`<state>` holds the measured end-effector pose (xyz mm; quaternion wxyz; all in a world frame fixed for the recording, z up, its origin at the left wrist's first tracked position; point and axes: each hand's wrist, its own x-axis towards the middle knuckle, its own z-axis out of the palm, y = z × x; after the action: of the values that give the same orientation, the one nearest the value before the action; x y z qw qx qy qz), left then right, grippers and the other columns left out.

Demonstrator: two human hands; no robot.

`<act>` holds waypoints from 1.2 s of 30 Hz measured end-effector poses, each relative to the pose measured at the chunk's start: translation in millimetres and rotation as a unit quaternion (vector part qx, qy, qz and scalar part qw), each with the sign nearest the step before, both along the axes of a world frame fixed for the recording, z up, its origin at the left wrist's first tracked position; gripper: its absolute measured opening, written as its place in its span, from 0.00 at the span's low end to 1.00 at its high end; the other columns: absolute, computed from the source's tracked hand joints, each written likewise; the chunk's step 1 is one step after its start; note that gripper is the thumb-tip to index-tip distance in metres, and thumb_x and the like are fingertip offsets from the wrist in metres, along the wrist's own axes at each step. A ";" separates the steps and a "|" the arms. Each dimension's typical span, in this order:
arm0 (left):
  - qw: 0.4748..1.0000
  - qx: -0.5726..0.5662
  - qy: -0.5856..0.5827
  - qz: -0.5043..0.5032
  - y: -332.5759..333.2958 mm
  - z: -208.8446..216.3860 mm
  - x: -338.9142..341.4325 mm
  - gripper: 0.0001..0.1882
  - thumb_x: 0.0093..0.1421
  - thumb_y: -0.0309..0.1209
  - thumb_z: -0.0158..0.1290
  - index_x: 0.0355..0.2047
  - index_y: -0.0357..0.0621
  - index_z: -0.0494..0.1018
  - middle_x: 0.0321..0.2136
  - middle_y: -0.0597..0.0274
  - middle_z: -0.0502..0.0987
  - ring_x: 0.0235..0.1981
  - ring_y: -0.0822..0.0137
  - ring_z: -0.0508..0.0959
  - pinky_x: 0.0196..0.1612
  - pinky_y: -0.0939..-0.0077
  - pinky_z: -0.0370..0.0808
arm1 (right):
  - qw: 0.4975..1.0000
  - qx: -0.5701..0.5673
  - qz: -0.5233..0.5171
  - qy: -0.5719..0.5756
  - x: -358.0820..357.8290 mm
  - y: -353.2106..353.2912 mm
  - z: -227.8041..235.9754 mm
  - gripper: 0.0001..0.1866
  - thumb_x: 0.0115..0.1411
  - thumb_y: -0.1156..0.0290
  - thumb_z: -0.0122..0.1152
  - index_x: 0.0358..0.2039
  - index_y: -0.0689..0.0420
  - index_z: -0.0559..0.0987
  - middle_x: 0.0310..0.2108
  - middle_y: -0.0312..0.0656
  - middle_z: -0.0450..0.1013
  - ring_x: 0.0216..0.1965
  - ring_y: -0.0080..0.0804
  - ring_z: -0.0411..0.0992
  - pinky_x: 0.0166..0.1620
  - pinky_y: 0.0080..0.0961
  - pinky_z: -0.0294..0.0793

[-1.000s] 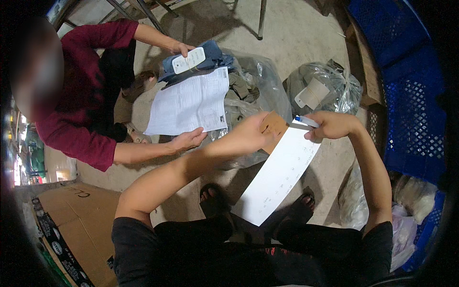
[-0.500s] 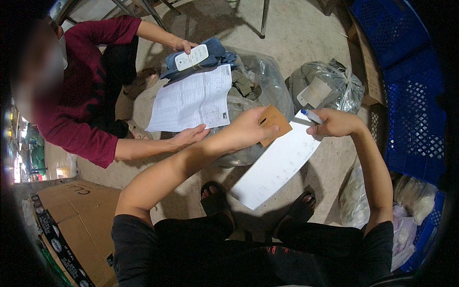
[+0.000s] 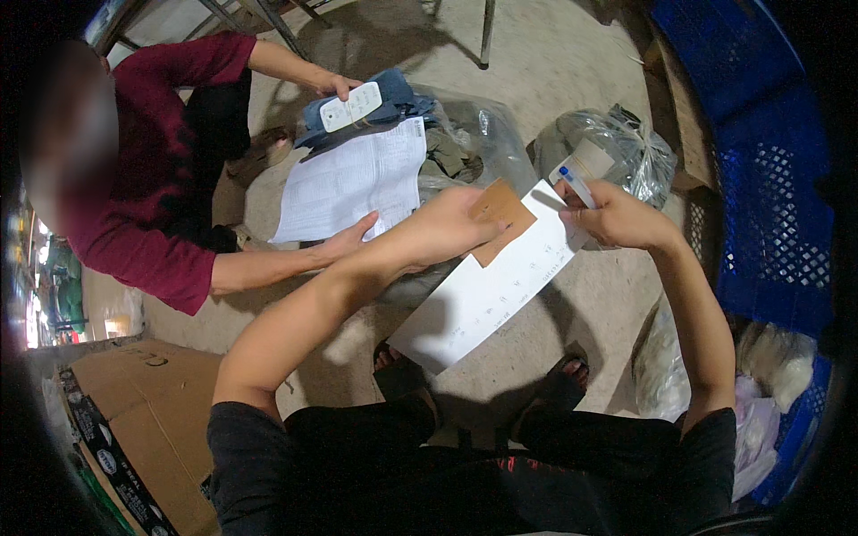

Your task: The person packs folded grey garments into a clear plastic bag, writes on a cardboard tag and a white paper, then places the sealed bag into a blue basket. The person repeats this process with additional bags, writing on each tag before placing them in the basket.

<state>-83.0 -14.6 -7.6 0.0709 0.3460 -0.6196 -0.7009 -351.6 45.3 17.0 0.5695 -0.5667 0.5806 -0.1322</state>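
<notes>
My left hand (image 3: 460, 225) is closed on a brown card (image 3: 507, 211), thumb on top, over the upper part of a long white sheet of paper (image 3: 487, 299). Small handwriting runs along one side of the sheet, which slants down over my feet. A pen (image 3: 576, 186) with a blue end stands up from my right hand (image 3: 618, 217), whose fingers are closed round it at the sheet's upper right corner. Whether the left fingers also pinch the sheet is hidden.
At left, a co-worker in a maroon top (image 3: 165, 170) holds a printed sheet (image 3: 353, 183) and a blue folded bundle (image 3: 393, 98) with a white tag (image 3: 350, 107). Clear plastic bags (image 3: 639, 161) lie ahead. Blue crates (image 3: 773, 232) stand right; a cardboard box (image 3: 147, 402) is lower left.
The white sheet and brown card have shifted a little left, and the sheet faces me more fully. The pen has tipped more upright in my right hand, which moved slightly up.
</notes>
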 end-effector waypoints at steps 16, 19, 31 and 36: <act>0.996 0.075 -0.013 0.050 -3.3 16.6 -2.2 0.11 0.64 0.32 0.56 0.41 0.35 0.76 0.29 0.67 0.78 0.23 0.81 0.73 0.23 0.86 0.66 | 0.957 -0.260 -0.097 -0.089 17.7 5.0 27.6 0.16 0.70 0.57 0.53 0.36 0.58 0.75 0.28 0.36 0.73 0.24 0.17 0.69 0.27 0.17 0.69; 0.994 0.097 -0.007 0.041 -6.6 20.8 -1.2 0.13 0.63 0.30 0.53 0.44 0.33 0.75 0.32 0.61 0.80 0.29 0.75 0.79 0.29 0.80 0.75 | 0.957 -0.251 -0.097 -0.108 17.8 4.0 27.1 0.15 0.69 0.60 0.54 0.36 0.60 0.75 0.27 0.35 0.74 0.25 0.17 0.68 0.28 0.18 0.69; 0.998 0.053 -0.018 0.021 -5.4 29.5 -1.0 0.15 0.65 0.33 0.51 0.45 0.33 0.74 0.34 0.61 0.80 0.30 0.76 0.79 0.30 0.82 0.77 | 0.953 -0.286 -0.093 -0.038 48.8 19.6 18.1 0.17 0.70 0.59 0.52 0.31 0.60 0.74 0.20 0.44 0.70 0.22 0.33 0.70 0.28 0.30 0.69; 0.999 0.033 -0.019 0.011 -6.5 30.9 0.6 0.10 0.63 0.29 0.52 0.40 0.36 0.75 0.28 0.68 0.78 0.23 0.80 0.73 0.24 0.83 0.68 | 0.859 -0.486 -0.110 0.117 31.4 0.9 17.1 0.16 0.69 0.58 0.52 0.37 0.58 0.79 0.25 0.47 0.74 0.29 0.41 0.76 0.35 0.33 0.74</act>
<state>-82.4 -21.2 23.3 0.0551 0.3685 -0.5940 -0.7130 -320.2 46.3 34.1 0.1311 -0.7152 0.5634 -0.3924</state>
